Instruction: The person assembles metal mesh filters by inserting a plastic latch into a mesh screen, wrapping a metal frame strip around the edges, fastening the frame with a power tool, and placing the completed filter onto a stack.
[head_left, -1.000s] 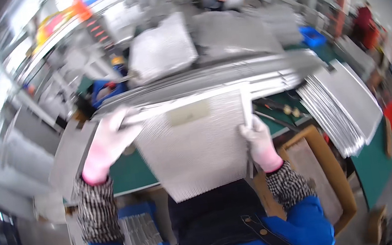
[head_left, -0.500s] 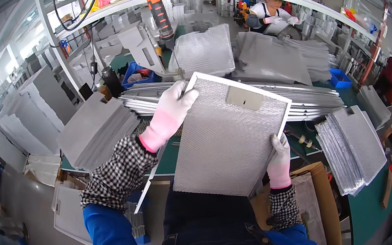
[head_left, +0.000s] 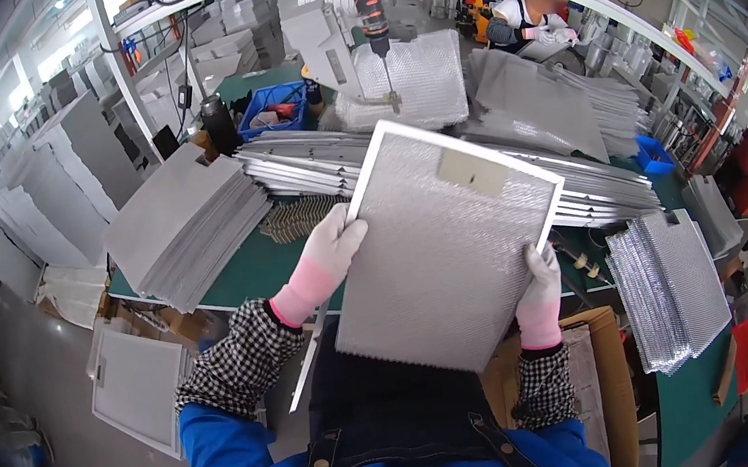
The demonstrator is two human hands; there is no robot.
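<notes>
A mesh filter panel point(head_left: 440, 262) is held up in front of me, tilted, with a white metal frame along its upper and left edges. A beige-grey plate point(head_left: 472, 172) sits near its top right corner. My left hand point(head_left: 330, 247), in a white and pink glove, is closed on the panel's left edge. My right hand point(head_left: 540, 291), gloved alike, grips the lower right edge, thumb on the front. Below my left wrist a thin white metal strip point(head_left: 306, 372) slants down; whether it joins the panel is hidden.
Stacked grey panels point(head_left: 187, 226) and bundled metal strips point(head_left: 302, 162) lie on the green table point(head_left: 231, 268). Mesh sheets point(head_left: 673, 287) are piled at the right. An orange and black electric screwdriver point(head_left: 369, 5) hangs over the fixture. A carton point(head_left: 614, 391) stands by my right arm; a co-worker point(head_left: 531, 20) works beyond.
My left hand has moved down along the panel's left edge, away from the top corner. My right hand keeps its grip. The view has shifted slightly.
</notes>
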